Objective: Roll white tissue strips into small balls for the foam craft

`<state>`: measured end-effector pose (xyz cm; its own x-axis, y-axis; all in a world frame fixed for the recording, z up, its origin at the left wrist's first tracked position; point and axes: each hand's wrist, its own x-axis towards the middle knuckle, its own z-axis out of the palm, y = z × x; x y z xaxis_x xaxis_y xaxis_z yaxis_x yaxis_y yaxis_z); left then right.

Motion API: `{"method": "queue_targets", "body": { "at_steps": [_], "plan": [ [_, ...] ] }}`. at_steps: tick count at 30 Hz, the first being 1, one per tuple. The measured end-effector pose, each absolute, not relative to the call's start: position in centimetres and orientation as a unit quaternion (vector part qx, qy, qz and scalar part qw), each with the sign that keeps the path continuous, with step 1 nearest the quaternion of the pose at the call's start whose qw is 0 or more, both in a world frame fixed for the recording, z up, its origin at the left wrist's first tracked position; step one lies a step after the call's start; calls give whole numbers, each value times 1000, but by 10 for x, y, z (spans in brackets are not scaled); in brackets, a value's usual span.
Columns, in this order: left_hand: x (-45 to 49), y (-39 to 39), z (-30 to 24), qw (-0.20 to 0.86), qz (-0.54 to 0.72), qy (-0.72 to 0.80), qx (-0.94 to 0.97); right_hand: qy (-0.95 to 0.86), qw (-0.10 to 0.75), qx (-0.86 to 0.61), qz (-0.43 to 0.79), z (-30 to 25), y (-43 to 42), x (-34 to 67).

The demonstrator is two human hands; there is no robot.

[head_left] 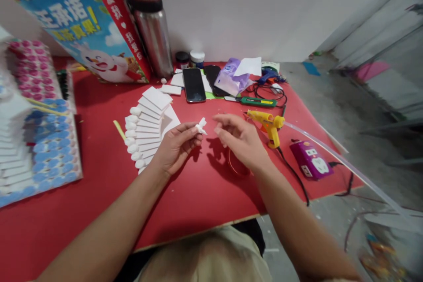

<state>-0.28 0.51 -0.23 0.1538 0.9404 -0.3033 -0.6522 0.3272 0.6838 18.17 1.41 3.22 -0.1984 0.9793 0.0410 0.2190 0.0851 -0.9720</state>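
And there's the small white piece (200, 127), pinched at the tips of the left hand's (180, 143) thumb and forefinger, poking out past them! The right hand (243, 141) waits just beside it, thumb and forefinger parted, fingers loosely curved. Behind, the printed carton (99, 31) shouts "王承诺" in big white characters. Both forearms slant inward over the red tabletop (198, 202), the hands facing each other.
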Motion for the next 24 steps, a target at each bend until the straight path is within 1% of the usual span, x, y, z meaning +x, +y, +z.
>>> {"method": "queue_targets", "body": {
  "at_steps": [3,9,24],
  "plan": [
    [-4,7,-4,724,551,360,206,-588,410,-432,547,25,41,171],
    [-6,8,-9,726,535,374,219,-498,446,-410,620,2,42,160],
    [-2,5,-8,725,509,395,244,-501,464,-427,592,-4,38,163]
  ]
}}
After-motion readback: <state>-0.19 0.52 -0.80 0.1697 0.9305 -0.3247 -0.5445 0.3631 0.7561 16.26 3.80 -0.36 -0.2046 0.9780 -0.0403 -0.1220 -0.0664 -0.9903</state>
